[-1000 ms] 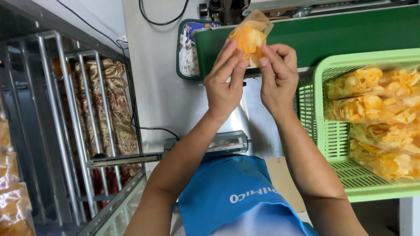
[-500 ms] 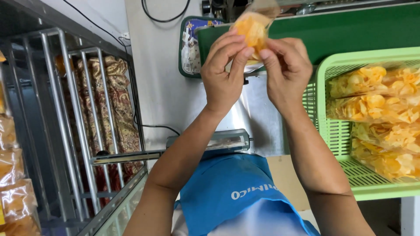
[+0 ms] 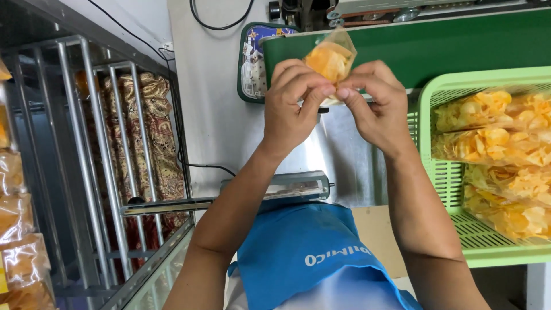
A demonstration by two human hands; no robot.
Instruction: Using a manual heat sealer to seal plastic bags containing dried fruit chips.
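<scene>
Two hands' fingers [image 3: 314,95] pinched shut (fingertips meeting), clear chip bag [image 3: 331,59]

There is one camera, worn on the person's head. It looks down and forward from close up, over both forearms to the left hand [image 3: 293,109] and right hand [image 3: 376,106], raised in the middle. The green basket [image 3: 442,172] sits at the right edge and the metal rack [image 3: 92,161] at the left.

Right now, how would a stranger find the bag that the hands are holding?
Look at the green conveyor belt along the top. In front of its left end, the left hand and right hand pinch one small clear bag of yellow chips. Unlike the bags lying in the green basket, it is held up.
</scene>
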